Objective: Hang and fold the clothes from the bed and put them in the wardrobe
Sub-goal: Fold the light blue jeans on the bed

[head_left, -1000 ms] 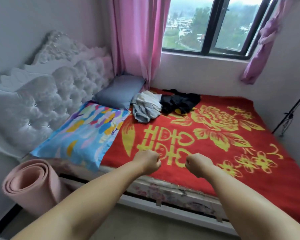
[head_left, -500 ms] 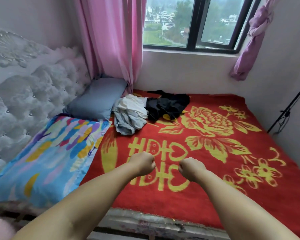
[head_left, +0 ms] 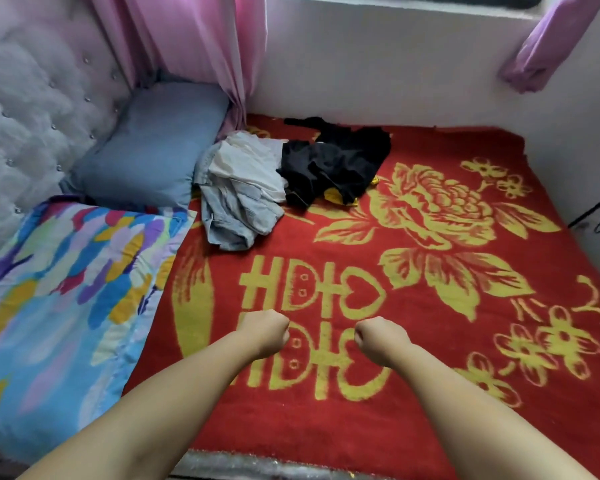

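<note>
Clothes [head_left: 284, 178] heaped at 12 o'clock on bed [head_left: 430, 427], untouched; left hand [head_left: 265, 332], right hand [head_left: 381, 337] fisted, nothing held; task unstarted.

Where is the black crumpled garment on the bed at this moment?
In the head view, the black crumpled garment lies at the far side of the red and yellow blanket, directly right of the pale crumpled clothes, touching them.
</note>
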A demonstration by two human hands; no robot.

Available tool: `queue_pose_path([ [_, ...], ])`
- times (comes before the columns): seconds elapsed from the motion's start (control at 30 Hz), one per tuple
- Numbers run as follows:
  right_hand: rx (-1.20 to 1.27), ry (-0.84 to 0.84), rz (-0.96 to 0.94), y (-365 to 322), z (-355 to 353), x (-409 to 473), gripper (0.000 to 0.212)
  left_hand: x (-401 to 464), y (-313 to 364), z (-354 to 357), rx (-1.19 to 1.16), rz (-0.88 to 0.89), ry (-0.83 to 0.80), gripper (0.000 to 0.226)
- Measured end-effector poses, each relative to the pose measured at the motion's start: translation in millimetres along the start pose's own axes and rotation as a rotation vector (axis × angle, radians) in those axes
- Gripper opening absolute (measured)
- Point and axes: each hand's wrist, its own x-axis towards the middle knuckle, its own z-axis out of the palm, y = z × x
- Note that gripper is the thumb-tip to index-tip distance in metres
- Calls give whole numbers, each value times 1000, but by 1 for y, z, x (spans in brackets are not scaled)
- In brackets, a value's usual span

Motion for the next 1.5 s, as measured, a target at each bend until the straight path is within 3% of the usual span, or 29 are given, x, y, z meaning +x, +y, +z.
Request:
queue_pose_path([
  [0.33, 21, -132, -136, -8, 30, 144, 36, 93, -53, 53, 54, -99, -162, 22],
  [0.63, 202, -43, -116, -63, 94, 278, 28, 213, -123, 108, 58, -79, -83, 23],
  [0.7, 234, -6, -101, -84, 114, 303, 39, 229, -139, 120, 49, -94, -48, 30],
  [0.8, 237, 23, -71, -106, 137, 327, 54, 248, -169, 130, 136, -87, 5, 60],
  [0.93, 31, -163, -140, -102, 168, 345, 65, 285, -220, 125, 188, -113, 98, 72],
  [1.07, -19, -229, -155, -95, 173, 355, 64, 334, -256, 102, 134, -124, 267, 67],
  [1.2, -28, -221, -154, -94, 177, 356, 64, 374, -279, 85, 168, -126, 178, 62],
  [1.3, -43, -203, -164, -93, 180, 357, 60, 392, -279, 81, 134, 2, 292, 37],
  [1.37, -41, -198, -169, -94, 180, 357, 62, 396, -267, 70, 137, -23, 243, 24],
  [1.5, -15, -196, -157, -94, 178, 356, 62, 386, -252, 50, 281, -9, 164, 22],
])
